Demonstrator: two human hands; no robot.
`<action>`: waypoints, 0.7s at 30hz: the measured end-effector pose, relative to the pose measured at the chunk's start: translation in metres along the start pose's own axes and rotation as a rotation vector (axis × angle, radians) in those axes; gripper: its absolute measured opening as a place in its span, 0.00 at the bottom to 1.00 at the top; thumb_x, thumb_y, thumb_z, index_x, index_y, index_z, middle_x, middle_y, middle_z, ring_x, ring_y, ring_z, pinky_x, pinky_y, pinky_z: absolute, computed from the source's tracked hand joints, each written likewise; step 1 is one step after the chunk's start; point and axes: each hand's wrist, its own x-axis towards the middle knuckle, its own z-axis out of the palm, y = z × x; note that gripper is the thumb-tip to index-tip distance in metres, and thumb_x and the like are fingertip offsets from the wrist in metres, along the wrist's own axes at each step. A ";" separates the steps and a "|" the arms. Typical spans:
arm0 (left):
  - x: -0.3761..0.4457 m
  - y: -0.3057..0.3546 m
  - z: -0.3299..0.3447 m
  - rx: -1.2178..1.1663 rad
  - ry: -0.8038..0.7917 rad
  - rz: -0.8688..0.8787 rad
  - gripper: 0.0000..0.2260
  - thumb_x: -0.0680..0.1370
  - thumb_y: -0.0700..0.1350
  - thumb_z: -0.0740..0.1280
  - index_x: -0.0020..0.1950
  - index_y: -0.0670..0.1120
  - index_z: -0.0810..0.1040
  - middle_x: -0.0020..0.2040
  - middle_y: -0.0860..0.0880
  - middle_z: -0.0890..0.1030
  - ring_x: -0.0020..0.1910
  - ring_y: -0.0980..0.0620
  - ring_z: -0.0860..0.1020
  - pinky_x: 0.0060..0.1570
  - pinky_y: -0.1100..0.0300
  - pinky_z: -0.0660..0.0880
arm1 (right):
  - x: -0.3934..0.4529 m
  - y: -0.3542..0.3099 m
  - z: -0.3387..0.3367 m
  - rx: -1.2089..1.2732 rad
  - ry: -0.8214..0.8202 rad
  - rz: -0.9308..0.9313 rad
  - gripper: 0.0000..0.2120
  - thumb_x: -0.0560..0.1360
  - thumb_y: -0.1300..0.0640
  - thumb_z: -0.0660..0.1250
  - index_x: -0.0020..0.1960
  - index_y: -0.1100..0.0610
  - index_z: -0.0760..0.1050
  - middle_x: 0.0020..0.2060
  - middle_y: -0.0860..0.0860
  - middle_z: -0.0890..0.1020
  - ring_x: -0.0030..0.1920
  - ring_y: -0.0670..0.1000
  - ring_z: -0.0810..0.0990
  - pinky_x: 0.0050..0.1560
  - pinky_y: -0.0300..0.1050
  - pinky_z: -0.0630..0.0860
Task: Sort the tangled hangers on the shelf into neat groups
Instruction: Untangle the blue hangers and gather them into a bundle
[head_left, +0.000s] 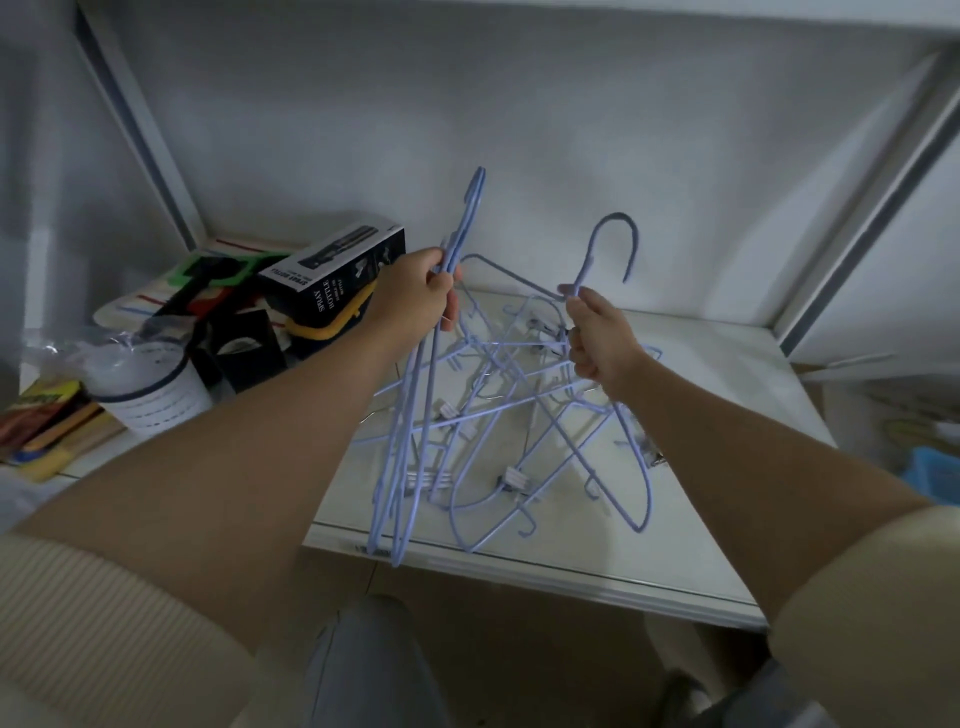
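A tangle of pale blue wire hangers (498, 410), some with white clips, lies on the white shelf (691, 525). My left hand (415, 299) is shut on a small bunch of hangers (410, 441) held on edge, their hooks pointing up and their lower bars hanging past the shelf's front edge. My right hand (597, 338) grips the neck of another hanger (613, 244) whose hook stands upright above the fist. That hanger's body is still caught in the tangle below.
On the shelf's left stand a black spray bottle box (332, 275), a white tub with a dark rim (150, 384), a yellow-handled brush and coloured clutter. A white wall closes the back. Slanted shelf posts (140, 130) flank both sides. A blue basket (935, 475) sits far right.
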 end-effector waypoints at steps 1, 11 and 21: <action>-0.001 0.003 0.000 0.008 0.001 0.014 0.10 0.79 0.36 0.54 0.47 0.43 0.75 0.28 0.47 0.76 0.26 0.51 0.74 0.32 0.58 0.76 | -0.005 -0.003 -0.001 0.000 -0.001 -0.023 0.10 0.82 0.53 0.55 0.54 0.47 0.75 0.24 0.49 0.57 0.19 0.45 0.55 0.23 0.30 0.53; -0.015 0.029 0.004 -0.003 0.013 0.036 0.10 0.79 0.36 0.54 0.48 0.42 0.75 0.30 0.47 0.76 0.27 0.51 0.75 0.32 0.58 0.79 | -0.033 -0.035 -0.032 -0.491 0.281 -0.289 0.16 0.77 0.48 0.60 0.49 0.55 0.84 0.42 0.45 0.85 0.46 0.49 0.80 0.50 0.44 0.73; -0.017 0.041 0.007 0.008 0.010 0.040 0.11 0.79 0.37 0.54 0.47 0.43 0.75 0.31 0.48 0.76 0.30 0.50 0.76 0.27 0.61 0.73 | -0.061 -0.054 -0.046 -1.102 0.535 -0.113 0.22 0.77 0.44 0.50 0.40 0.58 0.73 0.38 0.57 0.78 0.39 0.58 0.73 0.44 0.47 0.67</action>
